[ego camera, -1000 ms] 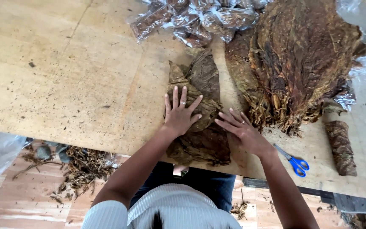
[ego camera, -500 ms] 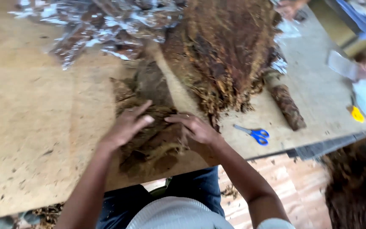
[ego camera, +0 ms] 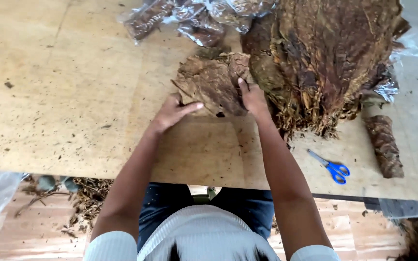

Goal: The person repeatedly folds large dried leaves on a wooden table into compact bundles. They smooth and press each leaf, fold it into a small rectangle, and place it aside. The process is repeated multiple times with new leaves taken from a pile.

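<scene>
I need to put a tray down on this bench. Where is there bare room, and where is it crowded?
The wooden table lies bare across its left half, from the near edge up to the plastic bags. A smaller patch sits between the right forearm and the blue scissors. Crowded: the leaf pile, the rolled bundle, and the folded leaves under the left hand and right hand.

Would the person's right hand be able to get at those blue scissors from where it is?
Probably yes. The right hand rests on the brown leaf, and the blue scissors lie in the open on the table on that same side, with nothing between.

crumpled brown dried leaf point(ego camera: 214, 84) on table
</scene>
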